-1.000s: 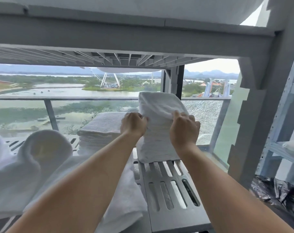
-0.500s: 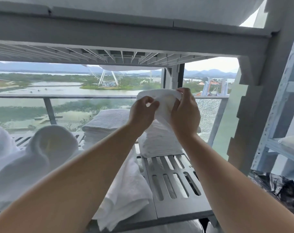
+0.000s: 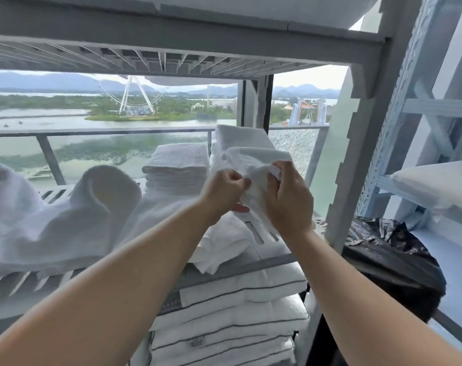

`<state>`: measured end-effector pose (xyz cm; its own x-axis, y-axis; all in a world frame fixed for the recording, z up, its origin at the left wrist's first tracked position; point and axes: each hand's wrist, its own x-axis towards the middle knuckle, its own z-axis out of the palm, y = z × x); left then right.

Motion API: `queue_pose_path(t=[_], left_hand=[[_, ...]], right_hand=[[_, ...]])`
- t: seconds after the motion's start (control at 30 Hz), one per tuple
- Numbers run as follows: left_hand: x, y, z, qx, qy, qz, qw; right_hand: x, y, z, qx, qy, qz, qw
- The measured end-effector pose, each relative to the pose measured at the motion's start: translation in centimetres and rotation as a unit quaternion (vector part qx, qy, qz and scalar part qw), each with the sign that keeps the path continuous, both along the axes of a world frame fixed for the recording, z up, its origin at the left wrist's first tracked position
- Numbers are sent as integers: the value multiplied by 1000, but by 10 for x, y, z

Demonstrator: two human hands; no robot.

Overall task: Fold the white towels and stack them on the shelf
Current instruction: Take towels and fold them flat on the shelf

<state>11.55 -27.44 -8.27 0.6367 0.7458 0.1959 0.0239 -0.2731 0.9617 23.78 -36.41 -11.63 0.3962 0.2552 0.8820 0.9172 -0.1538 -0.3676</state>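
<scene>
Both hands hold a small white towel (image 3: 256, 161) in the air above the grey slatted shelf (image 3: 266, 257). My left hand (image 3: 223, 192) pinches its near left edge, and my right hand (image 3: 288, 199) grips the right side with curled fingers. Directly behind the held towel stands a tall stack of folded white towels (image 3: 237, 137). To its left sits a lower folded stack (image 3: 179, 165). Loose unfolded white towels (image 3: 52, 220) lie heaped on the left part of the shelf, some spilling toward the front edge (image 3: 219, 247).
An upper shelf (image 3: 171, 35) hangs close overhead. Folded white bedding with dark piping (image 3: 229, 318) fills the level below. A grey post (image 3: 356, 167) bounds the shelf's right side, with a black bag (image 3: 388, 257) and a pale blue rack (image 3: 436, 143) beyond. Behind is a glass railing.
The towel was pulled off the top of the tall stack and drawn toward me and down. Both hands came lower and nearer, and the view tilted down.
</scene>
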Motion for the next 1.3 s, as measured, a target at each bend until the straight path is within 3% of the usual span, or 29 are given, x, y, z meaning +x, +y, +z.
queue_pose_path(t=[0.17, 0.3, 0.4, 0.53, 0.73, 0.93, 1.07, 1.3], left_hand=[[-26, 10, -15, 116, 83, 95, 985], [-38, 16, -17, 230, 149, 158, 949], [-42, 9, -18, 322, 231, 202, 895], [-48, 1, -18, 375, 280, 226, 855], [-86, 4, -28, 380, 355, 242, 819], [-147, 0, -37, 341, 417, 238, 808], [-189, -3, -40, 367, 498, 195, 761], [-280, 20, -55, 435, 462, 246, 733]], right_hand=[[-9, -12, -36, -129, 77, 45, 988], [-11, -11, -40, -107, 154, 45, 981], [-8, -9, -33, -154, 137, 63, 977], [-18, -4, -18, -205, 51, 88, 973], [-52, 21, -9, -213, -10, 116, 970], [-97, 44, -8, -238, -66, 158, 956], [-136, 56, -8, -252, -75, 213, 941], [-216, 84, -11, -286, -87, 242, 923]])
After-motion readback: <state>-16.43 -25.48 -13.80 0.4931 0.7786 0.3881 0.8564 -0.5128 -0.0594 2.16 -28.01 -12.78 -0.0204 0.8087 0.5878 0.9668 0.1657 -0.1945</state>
